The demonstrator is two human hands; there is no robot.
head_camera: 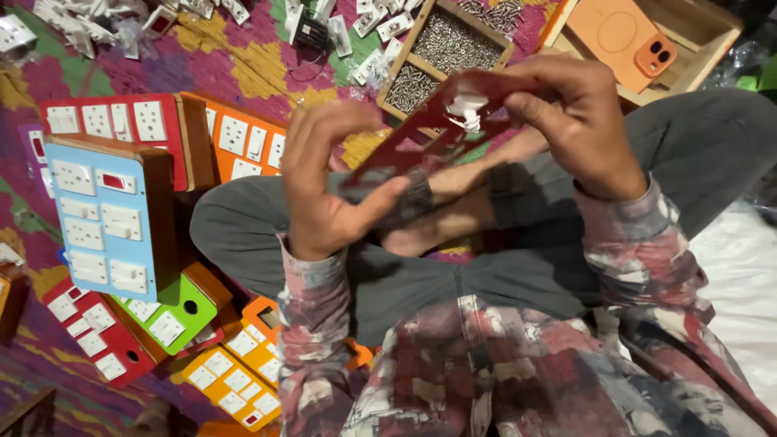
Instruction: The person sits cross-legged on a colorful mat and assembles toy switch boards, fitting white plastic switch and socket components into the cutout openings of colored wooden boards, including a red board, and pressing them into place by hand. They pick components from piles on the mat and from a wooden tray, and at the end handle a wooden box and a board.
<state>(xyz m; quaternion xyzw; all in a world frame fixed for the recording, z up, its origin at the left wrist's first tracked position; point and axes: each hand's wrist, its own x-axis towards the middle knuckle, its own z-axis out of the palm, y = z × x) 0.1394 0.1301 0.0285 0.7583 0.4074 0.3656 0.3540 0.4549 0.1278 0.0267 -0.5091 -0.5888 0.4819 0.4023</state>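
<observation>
Over the lap, two hands [324, 186] [579, 121] — one red plate [421, 137], one white switch [467, 105]

2 hands [324, 190], 1 red plate [421, 133]

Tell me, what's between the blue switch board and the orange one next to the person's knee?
A red switch board with a wooden side lies between the blue board and the orange board, touching both. The head view shows it.
</observation>
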